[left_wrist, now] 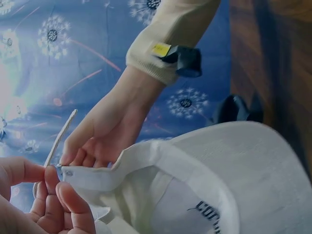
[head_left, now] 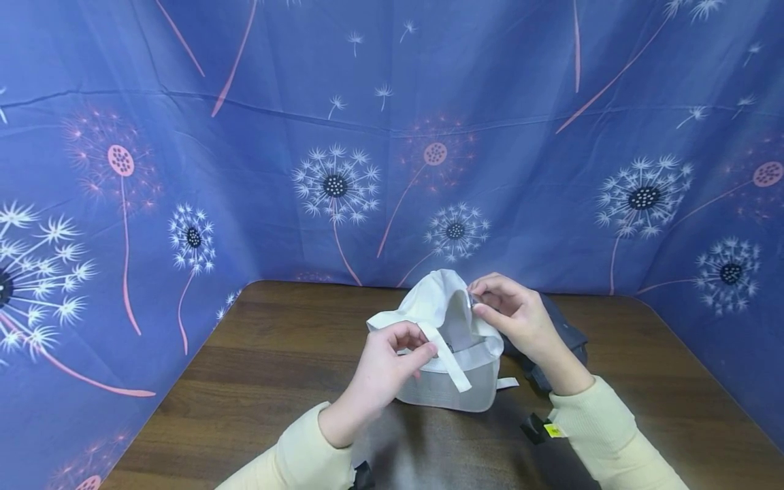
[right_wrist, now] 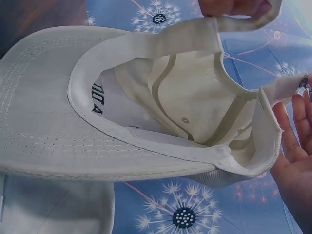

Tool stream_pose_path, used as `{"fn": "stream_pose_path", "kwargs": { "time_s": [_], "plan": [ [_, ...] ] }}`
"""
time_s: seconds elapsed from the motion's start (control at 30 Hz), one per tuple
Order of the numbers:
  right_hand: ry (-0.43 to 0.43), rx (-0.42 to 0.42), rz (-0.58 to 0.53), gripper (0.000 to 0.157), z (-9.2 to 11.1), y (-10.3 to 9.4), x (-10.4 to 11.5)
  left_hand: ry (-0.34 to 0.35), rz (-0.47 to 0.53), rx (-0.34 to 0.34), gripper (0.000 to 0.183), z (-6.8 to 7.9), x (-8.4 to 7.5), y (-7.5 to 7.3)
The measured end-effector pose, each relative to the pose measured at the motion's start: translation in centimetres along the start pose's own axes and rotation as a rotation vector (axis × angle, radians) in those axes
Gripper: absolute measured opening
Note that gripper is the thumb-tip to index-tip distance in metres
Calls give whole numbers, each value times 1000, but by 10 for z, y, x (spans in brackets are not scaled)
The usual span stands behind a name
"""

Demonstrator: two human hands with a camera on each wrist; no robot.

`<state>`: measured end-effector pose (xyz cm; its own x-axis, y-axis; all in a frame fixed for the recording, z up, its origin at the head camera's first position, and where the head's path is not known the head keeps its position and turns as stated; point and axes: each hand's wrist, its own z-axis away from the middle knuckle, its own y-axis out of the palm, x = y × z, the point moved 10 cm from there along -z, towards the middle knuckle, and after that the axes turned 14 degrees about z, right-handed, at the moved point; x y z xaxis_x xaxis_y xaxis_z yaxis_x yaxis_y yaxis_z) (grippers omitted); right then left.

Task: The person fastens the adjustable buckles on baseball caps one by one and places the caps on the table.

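Note:
An off-white baseball cap (head_left: 422, 299) is held tilted above the table, its opening and brim (right_wrist: 44, 97) facing me. My left hand (head_left: 388, 361) pinches the cap's loose back strap (head_left: 452, 364) between thumb and fingers; the strap's end sticks out past them. On the other side, my right hand (head_left: 511, 309) pinches the short strap end that carries a small metal buckle (right_wrist: 303, 84). The two strap ends are apart in the right wrist view. Dark lettering (right_wrist: 97, 97) shows inside the cap. Some right fingers are hidden behind the cloth in the left wrist view.
A dark grey folded cloth item (head_left: 560, 333) lies on the brown wooden table (head_left: 275, 347) behind my right wrist. A pale, rounded piece (right_wrist: 58, 207) shows below the brim; its kind is unclear. Blue dandelion-print cloth (head_left: 367, 136) hangs around the table.

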<state>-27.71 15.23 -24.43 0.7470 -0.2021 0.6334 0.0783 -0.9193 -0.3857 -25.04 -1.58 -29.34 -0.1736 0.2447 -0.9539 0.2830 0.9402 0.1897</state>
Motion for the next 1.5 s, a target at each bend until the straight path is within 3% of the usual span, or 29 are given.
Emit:
{"fn": "stream_pose_path", "kwargs": {
  "time_s": [0.27,0.47,0.67,1.03,1.5],
  "plan": [
    [24,-12,23,20,0,-1,-2,3,51,-89,13,-16,-14,-12],
    [28,-11,27,21,-1,-1,-2,-6,154,-127,12,-26,-17,-17],
    [10,-32,38,22,-1,-1,2,16,180,-161,10,-35,-21,-22],
    [66,-147,230,25,-1,-4,9,68,213,-210,9,-42,-27,-28],
    [40,-191,329,24,0,-4,22,124,270,-261,8,-48,-39,-26]
  ]
}}
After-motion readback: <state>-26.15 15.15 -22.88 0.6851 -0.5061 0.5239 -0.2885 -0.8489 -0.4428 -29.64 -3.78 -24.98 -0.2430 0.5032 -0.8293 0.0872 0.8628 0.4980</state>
